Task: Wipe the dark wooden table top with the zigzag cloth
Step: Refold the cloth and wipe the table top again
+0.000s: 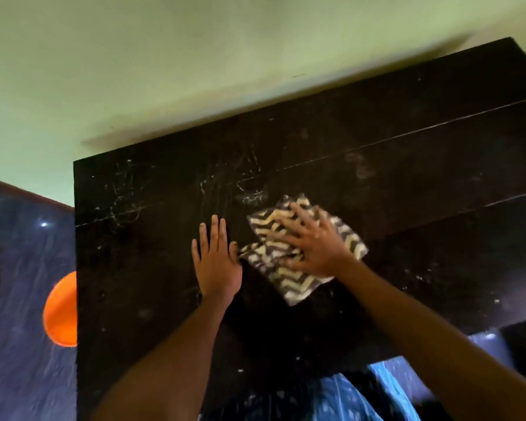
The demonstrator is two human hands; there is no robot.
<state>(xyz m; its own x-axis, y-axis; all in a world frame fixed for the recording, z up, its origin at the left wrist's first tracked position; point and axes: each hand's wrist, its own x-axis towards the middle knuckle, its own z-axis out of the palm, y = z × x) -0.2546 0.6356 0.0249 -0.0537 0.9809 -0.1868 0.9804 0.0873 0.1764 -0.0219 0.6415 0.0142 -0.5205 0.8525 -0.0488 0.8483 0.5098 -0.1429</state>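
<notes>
— Where's the zigzag cloth [289, 279] lying?

— Just right of the middle of the frame, folded and rumpled on the dark wooden table [407, 183]. The right hand [315, 243] lies flat on top of it with its fingers [295, 217] spread and straight, pressing down and not curled round anything.

— And the other hand?

— The left hand [216, 262] rests palm-down on the bare wood just beside the cloth's left edge, fingers straight and together, holding nothing. Its thumb sits at the cloth's corner; I can't tell whether it touches.

— How would that cloth handle?

— I'd judge it light, soft and limp. It should bunch or unfold if dragged by one corner, so a flat palm over the middle seems the best hold, with steady downward pressure. The tabletop looks smooth, so the cloth may slide easily.

— What's left to wipe?

— Pale scuffs and smears [249, 196] toward the upper left of the table, and specks [419, 278] at the right and near edge. Some may be scratches that won't lift.

— Anything in the way?

— Nothing stands on the wood except the left hand itself. An orange round object [61, 311] peeks out past the table's left edge, lower down. A pale green wall [164, 71] fills the top of the frame.
</notes>
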